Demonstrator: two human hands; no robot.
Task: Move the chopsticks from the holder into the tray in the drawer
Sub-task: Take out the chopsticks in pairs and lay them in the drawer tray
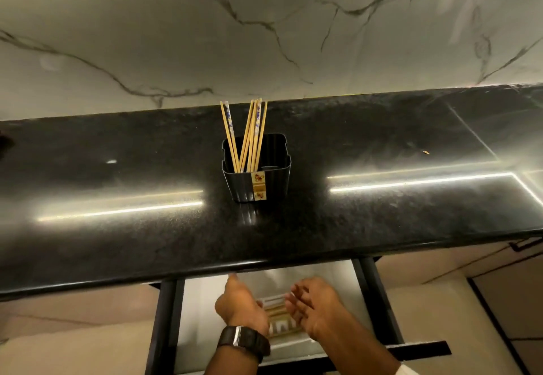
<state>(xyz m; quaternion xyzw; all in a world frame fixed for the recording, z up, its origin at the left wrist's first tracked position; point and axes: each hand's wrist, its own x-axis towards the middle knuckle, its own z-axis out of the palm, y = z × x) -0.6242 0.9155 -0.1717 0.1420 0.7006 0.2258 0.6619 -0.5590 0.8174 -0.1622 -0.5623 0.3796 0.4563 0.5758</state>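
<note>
Above the drawer (pixel 167 316) tray (pixel 276 301), the right hand (pixel 318 307) spreads loose, empty fingers (pixel 296 295), the left hand (pixel 239 304) hides its own, and chopsticks (pixel 252 131) stand in the holder (pixel 241 186).

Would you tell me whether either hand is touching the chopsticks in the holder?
Apart. Head view: the left hand and right hand are down at the drawer, the chopsticks up in the holder.

Counter (pixel 117 186): black, glossy; holder (pixel 258 169) upright near the middle; small speck (pixel 425 152) far right
Drawer (pixel 202 316): open below the counter's front edge; tray (pixel 279 310) inside
</note>
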